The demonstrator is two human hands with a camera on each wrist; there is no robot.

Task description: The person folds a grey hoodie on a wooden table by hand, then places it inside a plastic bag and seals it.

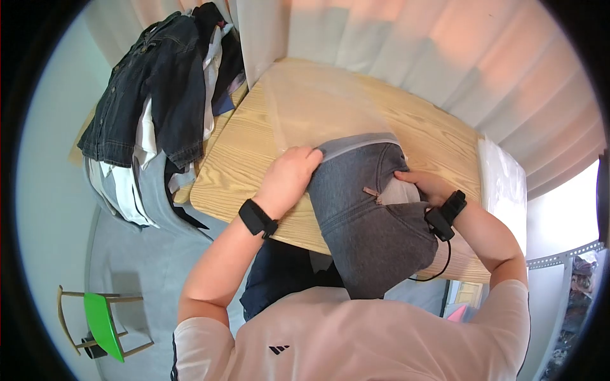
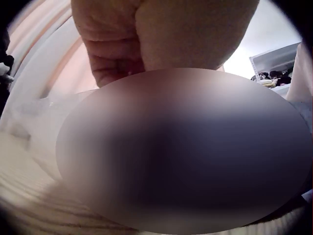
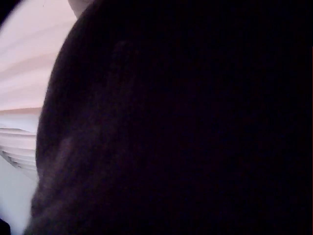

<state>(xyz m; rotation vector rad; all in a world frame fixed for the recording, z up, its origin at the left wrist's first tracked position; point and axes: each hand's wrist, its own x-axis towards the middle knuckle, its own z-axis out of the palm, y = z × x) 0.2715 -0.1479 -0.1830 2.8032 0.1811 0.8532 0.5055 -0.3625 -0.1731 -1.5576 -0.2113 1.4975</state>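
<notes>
So the left hand (image 1: pixel 287 178) had the bag (image 1: pixel 318 101) pinched against the grey top (image 1: pixel 375 247) at the table (image 1: pixel 235 159) edge, probably to stop slipping, while the right hand (image 1: pixel 429 185) touched its other side, grip hidden, couldn't tell.

A pale wood-grain table (image 1: pixel 235 171) fills the center of the frame, a translucent plastic bag (image 1: pixel 324 101) spread flat across its upper part and a gray zippered garment (image 1: pixel 362 203) extending over its lower edge. Clear plastic sheeting (image 1: pixel 502 184) lies along the right side. At upper left, dark and light clothes (image 1: pixel 159 89) lie heaped on an adjoining wooden surface (image 1: pixel 184 192), some draping down toward the gray floor (image 1: pixel 165 273), where a green-seated chair (image 1: pixel 105 324) stands at lower left.
</notes>
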